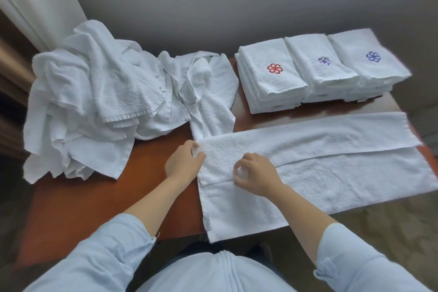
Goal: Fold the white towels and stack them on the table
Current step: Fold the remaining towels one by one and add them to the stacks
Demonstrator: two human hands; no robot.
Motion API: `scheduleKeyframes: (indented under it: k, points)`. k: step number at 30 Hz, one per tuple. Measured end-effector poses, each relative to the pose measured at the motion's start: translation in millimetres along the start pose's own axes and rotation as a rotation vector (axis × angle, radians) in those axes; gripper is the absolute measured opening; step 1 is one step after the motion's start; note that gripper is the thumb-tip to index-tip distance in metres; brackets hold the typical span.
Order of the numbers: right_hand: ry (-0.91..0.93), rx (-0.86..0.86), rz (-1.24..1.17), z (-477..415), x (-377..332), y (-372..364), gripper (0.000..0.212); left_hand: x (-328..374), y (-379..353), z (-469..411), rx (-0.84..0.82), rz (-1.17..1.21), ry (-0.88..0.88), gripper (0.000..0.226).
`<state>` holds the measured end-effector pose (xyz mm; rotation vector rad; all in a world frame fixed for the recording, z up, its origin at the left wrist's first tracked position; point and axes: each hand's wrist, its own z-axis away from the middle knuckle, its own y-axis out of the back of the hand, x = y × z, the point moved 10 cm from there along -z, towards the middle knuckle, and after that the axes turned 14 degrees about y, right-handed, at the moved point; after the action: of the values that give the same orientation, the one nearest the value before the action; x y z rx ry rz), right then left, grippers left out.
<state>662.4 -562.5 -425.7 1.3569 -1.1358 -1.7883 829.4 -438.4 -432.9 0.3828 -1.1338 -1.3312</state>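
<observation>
Towel (331,168), folded lengthwise, is pinched by left hand (183,162) and right hand (257,176); three stacks (320,71) are done far right; left heap (94,102) is unfolded.

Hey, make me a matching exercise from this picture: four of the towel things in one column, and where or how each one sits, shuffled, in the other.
Column one:
1. red-emblem stack
2. blue-emblem stack
3. crumpled heap
4. long towel

Column two:
A. spread out in front, partly folded
B. rightmost of three stacks
C. far left, unfolded
D. leftmost of three stacks

Pairs: 1-D, 2-B, 3-C, 4-A
</observation>
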Motion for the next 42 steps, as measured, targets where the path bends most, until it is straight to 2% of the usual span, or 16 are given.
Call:
scheduleKeyframes:
  k: [2,5,10,13,16,20,23,26,30,35,38,42]
  points:
    - [-0.038,0.075,-0.033,4.4,2.9,3.7,0.026,2.1,6.6,-3.4,0.054,0.030,-0.007,0.031]
    - [-0.061,0.076,0.000,5.3,4.2,2.0,0.030,8.1,8.6,-9.9,0.078,0.031,-0.016,0.040]
    - [-0.088,-0.051,-0.067,6.8,5.2,-15.1,0.045,15.5,-3.6,-21.8,-0.016,-0.037,-0.003,0.041]
    - [-0.070,-0.076,-0.123,10.9,3.4,-20.6,0.048,17.9,-4.8,-20.7,-0.016,0.002,-0.009,0.032]
    - [-0.147,-0.060,-0.104,17.0,13.2,-20.1,0.052,19.9,2.8,-19.3,0.059,-0.007,-0.015,0.029]
    - [-0.133,-0.190,-0.104,24.3,17.5,-32.3,0.062,22.7,9.1,-10.5,0.178,-0.139,-0.059,0.044]
    - [-0.128,-0.098,-0.140,34.4,24.2,-23.8,0.060,31.0,3.3,13.7,0.267,-0.200,-0.206,0.044]
    - [-0.056,-0.051,-0.115,48.0,24.3,-19.7,0.055,33.4,-25.3,40.8,0.161,-0.224,-0.337,0.035]
    - [0.024,-0.086,-0.096,70.2,25.3,-25.2,0.054,24.6,-62.8,80.9,0.000,-0.257,-0.433,0.028]
    - [0.101,-0.113,-0.089,94.8,25.0,-29.3,0.052,6.2,-96.0,128.0,-0.101,-0.366,-0.483,0.045]
    - [0.185,-0.108,-0.050,108.5,21.9,-30.7,0.048,-7.8,-109.6,141.2,-0.087,-0.510,-0.447,0.055]
    - [0.228,-0.157,0.001,125.0,25.9,-38.0,0.049,-6.0,-112.9,151.2,0.015,-0.566,-0.417,0.039]
